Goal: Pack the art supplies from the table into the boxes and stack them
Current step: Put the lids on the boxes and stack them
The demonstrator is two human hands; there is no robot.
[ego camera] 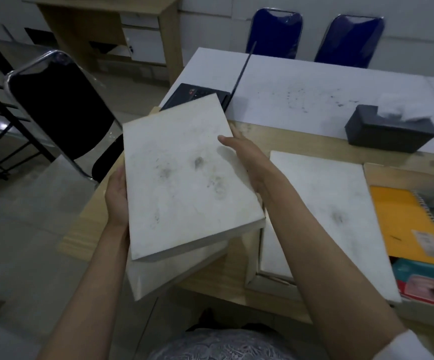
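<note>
Views supplied: one, head-worn; no second view, hence no shared area.
Position: at head height, above the near edge of the wooden table (301, 137).
Direction: forward and steeply down, angled slightly left across the table corner.
Lens: wide-angle, straight edges bowed toward the frame borders.
Near field: both forearms entering from the bottom edge; left hand (117, 196) and right hand (247, 162) close beneath the lens, either side of a white box (184, 175).
Right field: open box (418, 175) cut by the frame edge.
Far field: blue chairs (314, 35) and wall.
Left field: black chair (60, 105) and floor.
</note>
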